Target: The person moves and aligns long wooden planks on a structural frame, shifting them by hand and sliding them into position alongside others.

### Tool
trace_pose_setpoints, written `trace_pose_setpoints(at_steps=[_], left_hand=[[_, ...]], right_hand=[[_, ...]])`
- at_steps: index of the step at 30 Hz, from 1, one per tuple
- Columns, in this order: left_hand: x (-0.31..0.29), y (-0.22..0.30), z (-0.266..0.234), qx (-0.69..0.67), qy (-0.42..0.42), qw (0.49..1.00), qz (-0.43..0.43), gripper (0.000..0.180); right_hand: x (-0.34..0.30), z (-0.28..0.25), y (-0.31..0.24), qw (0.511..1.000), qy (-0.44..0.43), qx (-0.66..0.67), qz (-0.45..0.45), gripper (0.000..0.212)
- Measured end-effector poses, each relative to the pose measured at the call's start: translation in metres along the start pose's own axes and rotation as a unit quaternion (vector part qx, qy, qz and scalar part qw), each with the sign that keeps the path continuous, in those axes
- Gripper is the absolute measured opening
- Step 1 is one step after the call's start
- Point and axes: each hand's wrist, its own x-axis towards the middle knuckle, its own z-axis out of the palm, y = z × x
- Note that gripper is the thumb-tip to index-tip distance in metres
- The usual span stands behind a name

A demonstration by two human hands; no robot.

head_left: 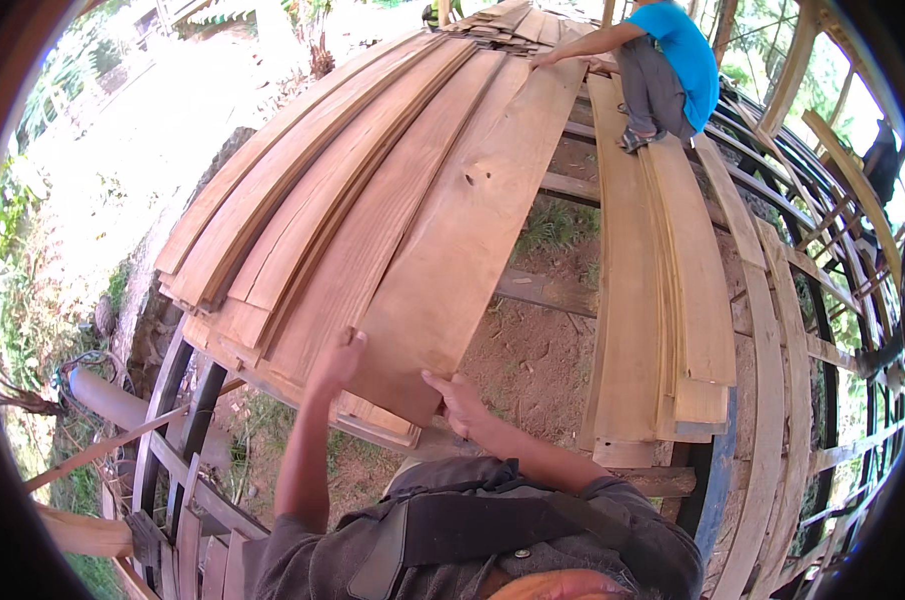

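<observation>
A wide, thin wooden plank (458, 240) with a dark knot hole slants across the top of a stack of boards, its near end close to me. My left hand (339, 362) is closed at its left edge, near that end; the fingertips are partly hidden. My right hand (461, 404) grips the near right corner, thumb on top and fingers beneath. At the far end, a person in a blue shirt (685, 65) crouches with a hand on the same plank.
Stacked boards (343, 170) fan out under and left of the plank. Another pile (633, 300) lies to the right. Between them is a gap over reddish soil (533, 355), crossed by beams (548, 290). Dark metal rails (188, 420) run at lower left.
</observation>
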Motion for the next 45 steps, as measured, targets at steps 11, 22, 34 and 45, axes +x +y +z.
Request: trace_pose_setpoints(at_steps=[11, 22, 34, 45], left_hand=[[-0.022, -0.102, 0.100, -0.192, -0.074, 0.973, -0.105, 0.046], [-0.019, -0.114, 0.144, -0.276, -0.049, 0.954, -0.110, 0.045], [-0.016, -0.092, 0.072, -0.127, 0.046, 0.988, -0.069, 0.041], [-0.055, -0.093, 0.029, 0.088, 0.167, 0.973, 0.133, 0.044]], right_hand=[[-0.036, -0.025, 0.020, 0.957, 0.095, -0.155, -0.226, 0.037], [-0.031, -0.041, -0.005, 0.960, 0.089, -0.113, -0.241, 0.053], [0.023, -0.029, 0.028, 0.986, 0.064, -0.056, -0.143, 0.049], [0.054, 0.020, 0.062, 0.956, 0.163, -0.164, -0.179, 0.052]])
